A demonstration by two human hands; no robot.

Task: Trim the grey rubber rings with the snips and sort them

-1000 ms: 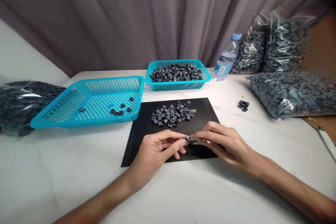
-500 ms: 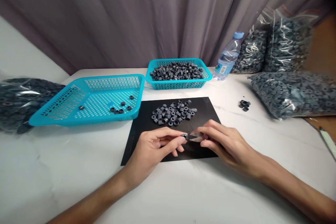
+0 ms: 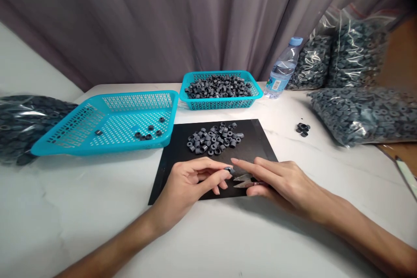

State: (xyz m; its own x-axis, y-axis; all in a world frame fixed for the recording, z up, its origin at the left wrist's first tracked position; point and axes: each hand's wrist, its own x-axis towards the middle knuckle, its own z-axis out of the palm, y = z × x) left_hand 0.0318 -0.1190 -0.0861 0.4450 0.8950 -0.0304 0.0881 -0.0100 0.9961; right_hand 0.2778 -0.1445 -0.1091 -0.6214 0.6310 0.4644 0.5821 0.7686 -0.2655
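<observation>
Between thumb and forefinger, my left hand (image 3: pixel 195 182) pinches a small dark grey plastic ring (image 3: pixel 229 170). My right hand (image 3: pixel 276 180) is closed round small thread snips (image 3: pixel 244 181), whose two pointed blades are spread and aim left, just below and right of the ring. The right forefinger stretches out toward the ring; I cannot tell whether it touches it. Both hands are over the near part of a black mat (image 3: pixel 159 182). Just beyond them on the mat lies a pile of similar grey rings (image 3: pixel 215 139).
A blue basket (image 3: pixel 104 152) at left holds several rings; another blue basket (image 3: pixel 221 104) behind the mat is full of them. A water bottle (image 3: pixel 282 71), ring-filled bags (image 3: pixel 365 113) and a small cluster of dark pieces (image 3: pixel 302 129) are at right. A filled bag (image 3: pixel 29 126) lies far left.
The snips have moved down, away from the ring, and my right forefinger has stretched out toward it. My left hand keeps the ring in nearly the same place.
</observation>
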